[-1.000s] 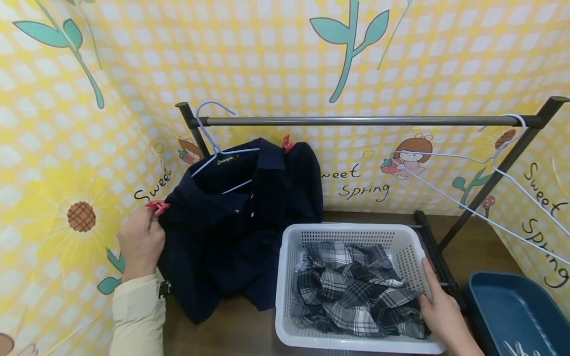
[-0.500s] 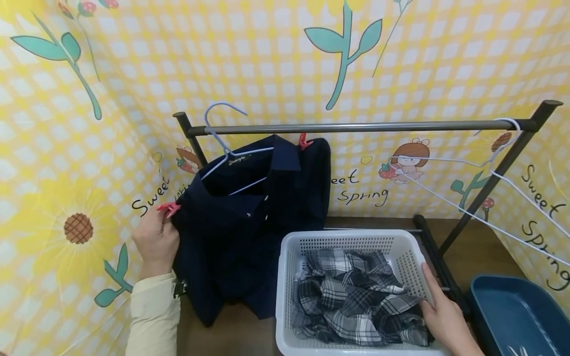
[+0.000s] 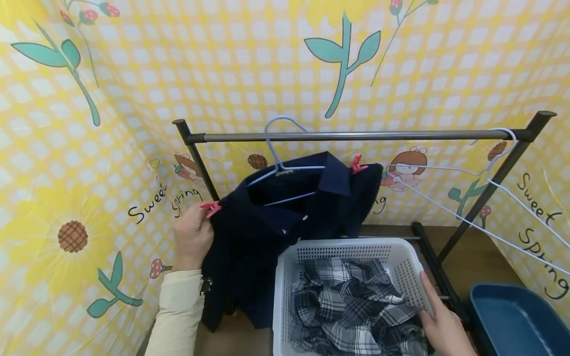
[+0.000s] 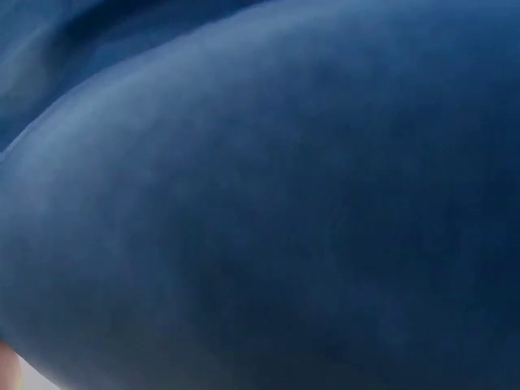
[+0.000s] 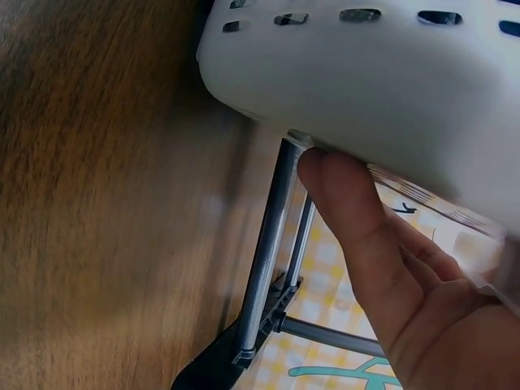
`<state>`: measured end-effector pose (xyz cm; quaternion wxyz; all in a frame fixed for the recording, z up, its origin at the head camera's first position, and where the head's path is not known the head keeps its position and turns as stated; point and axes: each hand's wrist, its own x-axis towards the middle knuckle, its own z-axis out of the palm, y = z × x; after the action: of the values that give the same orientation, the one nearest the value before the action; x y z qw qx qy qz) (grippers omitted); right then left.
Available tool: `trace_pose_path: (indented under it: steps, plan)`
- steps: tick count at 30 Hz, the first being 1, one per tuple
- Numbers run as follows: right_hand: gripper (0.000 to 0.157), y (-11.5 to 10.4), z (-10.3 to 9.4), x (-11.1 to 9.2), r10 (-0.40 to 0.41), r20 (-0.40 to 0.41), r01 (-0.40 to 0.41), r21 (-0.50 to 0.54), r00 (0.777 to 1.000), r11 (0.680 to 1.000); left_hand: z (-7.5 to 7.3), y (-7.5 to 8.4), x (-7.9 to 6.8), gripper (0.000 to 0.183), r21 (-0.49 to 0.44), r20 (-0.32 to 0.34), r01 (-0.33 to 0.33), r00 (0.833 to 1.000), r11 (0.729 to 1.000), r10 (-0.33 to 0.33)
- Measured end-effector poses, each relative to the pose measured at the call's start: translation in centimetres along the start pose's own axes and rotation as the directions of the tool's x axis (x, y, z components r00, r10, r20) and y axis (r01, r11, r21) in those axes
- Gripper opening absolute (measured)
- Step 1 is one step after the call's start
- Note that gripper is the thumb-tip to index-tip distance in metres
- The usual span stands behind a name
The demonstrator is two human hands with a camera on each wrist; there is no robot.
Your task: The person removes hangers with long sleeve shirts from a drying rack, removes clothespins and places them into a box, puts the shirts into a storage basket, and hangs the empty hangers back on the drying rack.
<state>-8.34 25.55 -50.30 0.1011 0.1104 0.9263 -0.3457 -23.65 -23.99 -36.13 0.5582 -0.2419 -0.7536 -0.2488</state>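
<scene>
My left hand (image 3: 193,240) pinches the navy shirt (image 3: 249,237) at one shoulder, by a red clip (image 3: 213,208). The shirt drapes on a hanger (image 3: 278,165) whose hook crosses the rail (image 3: 387,135); whether the rail bears it, I cannot tell. The cloth looks light and limp, apt to swing; the shoulder, stiffened by the hanger, seems the surest hold. My right hand (image 3: 444,319) grips the rim of the basket (image 3: 343,243) alongside.

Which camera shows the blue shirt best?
The head view: it shows the blue shirt on its hanger, collar included. The left wrist view gives only a blurry blue close-up; in the right wrist view, I can't make it out.
</scene>
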Motion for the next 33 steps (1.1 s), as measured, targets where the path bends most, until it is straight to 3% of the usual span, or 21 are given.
trace_pose_path:
  steps: [4, 10, 14, 17, 20, 24, 28, 33]
  plan:
    - [0.091, 0.1, -0.2, 0.0, -0.006, -0.004, 0.006, 0.009, 1.0, 1.0, 1.5, 1.4, 0.5, 0.027, -0.11, 0.016, -0.023, 1.0, 0.994, 0.025]
    - [0.093, 0.1, -0.2, 0.4, 0.037, -0.023, -0.037, 0.0, 0.999, 0.999, 3.4, 3.6, 1.9, 0.027, -0.231, -0.104, 0.027, 0.993, 0.972, -0.052]
    - [0.093, 0.0, -0.1, 0.5, 0.048, -0.023, -0.048, 0.005, 0.999, 0.999, 4.3, 4.1, 2.1, 0.035, -0.243, -0.16, 0.063, 0.982, 0.968, -0.104]
    - [0.093, 0.1, 0.0, 0.5, 0.048, -0.018, -0.048, 0.011, 0.999, 0.999, 4.7, 3.8, 1.6, 0.037, -0.213, -0.111, 0.07, 0.989, 0.975, -0.095]
    - [0.093, 0.2, 0.1, 0.4, 0.04, -0.019, -0.04, 0.009, 0.999, 0.999, 5.0, 3.3, 0.7, 0.034, -0.178, -0.015, 0.06, 0.998, 0.982, -0.064]
    - [0.093, 0.6, 0.2, 0.1, 0.058, -0.014, -0.058, 0.001, 0.998, 0.998, 5.1, 3.0, -1.0, 0.024, -0.156, 0.077, 0.047, 0.996, 0.987, -0.035]
    - [0.093, 0.9, 0.4, -0.1, 0.077, 0.0, -0.077, 0.006, 0.997, 0.997, 4.7, 3.0, -1.8, 0.023, -0.15, 0.092, 0.052, 0.995, 0.987, -0.038]
    - [0.093, 0.6, 0.9, 0.3, 0.032, -0.018, -0.031, 0.025, 0.999, 0.999, 3.8, 2.7, -1.4, 0.035, -0.136, 0.115, 0.08, 0.991, 0.987, -0.065]
